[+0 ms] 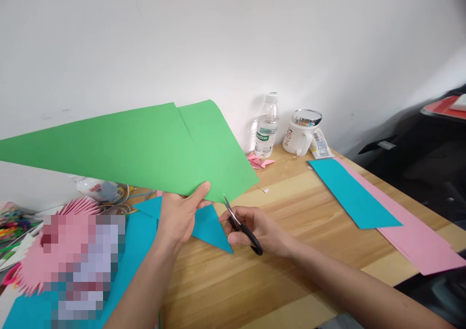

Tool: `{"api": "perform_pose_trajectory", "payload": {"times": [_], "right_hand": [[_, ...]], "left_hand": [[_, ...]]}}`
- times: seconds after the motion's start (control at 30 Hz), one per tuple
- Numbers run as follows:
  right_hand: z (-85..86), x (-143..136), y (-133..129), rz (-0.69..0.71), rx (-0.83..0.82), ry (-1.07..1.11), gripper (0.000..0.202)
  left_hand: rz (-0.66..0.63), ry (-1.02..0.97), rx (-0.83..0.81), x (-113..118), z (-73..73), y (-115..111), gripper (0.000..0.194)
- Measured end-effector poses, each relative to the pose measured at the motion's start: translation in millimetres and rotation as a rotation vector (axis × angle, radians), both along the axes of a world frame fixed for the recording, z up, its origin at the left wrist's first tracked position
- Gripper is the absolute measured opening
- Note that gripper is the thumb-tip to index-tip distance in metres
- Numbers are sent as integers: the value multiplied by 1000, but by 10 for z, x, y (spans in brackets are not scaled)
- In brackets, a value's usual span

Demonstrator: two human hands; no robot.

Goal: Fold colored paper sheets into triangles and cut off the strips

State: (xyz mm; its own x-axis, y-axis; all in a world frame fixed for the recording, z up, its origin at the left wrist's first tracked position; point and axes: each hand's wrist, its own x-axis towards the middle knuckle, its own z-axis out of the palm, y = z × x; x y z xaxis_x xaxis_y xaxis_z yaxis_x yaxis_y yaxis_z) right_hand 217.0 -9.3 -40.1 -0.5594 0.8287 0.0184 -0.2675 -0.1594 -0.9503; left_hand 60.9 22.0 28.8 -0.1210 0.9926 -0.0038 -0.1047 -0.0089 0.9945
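A large sheet of green paper, folded into a long point toward the left, is held up above the table. My left hand pinches its lower edge, thumb on top. In my right hand is a pair of scissors with black handles. Their blades meet the lower edge of the green paper, just right of my left thumb. Beneath my hands lies a piece of blue paper on the wooden table.
A water bottle and a white mug stand by the wall. Blue paper overlaps pink paper at the table's right edge. Folded pink paper lies near the bottle. A spiky pink paper piece is at left, partly pixelated.
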Motion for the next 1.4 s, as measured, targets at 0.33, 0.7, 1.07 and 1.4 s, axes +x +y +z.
{"api": "perform_pose_trajectory", "payload": {"times": [0.33, 0.7, 1.07, 1.4], "right_hand": [[-9, -3, 1, -5, -9, 8, 43], [17, 1, 2, -8, 7, 11, 43], [-21, -17, -1, -38, 14, -35, 41], [-20, -25, -5, -75, 42, -55, 38]], "left_hand": [[27, 5, -14, 5, -1, 1, 40], [26, -21, -11, 17, 29, -16, 44], [21, -45, -27, 25, 51, -26, 42], [10, -29, -20, 18, 38, -29, 43]]}}
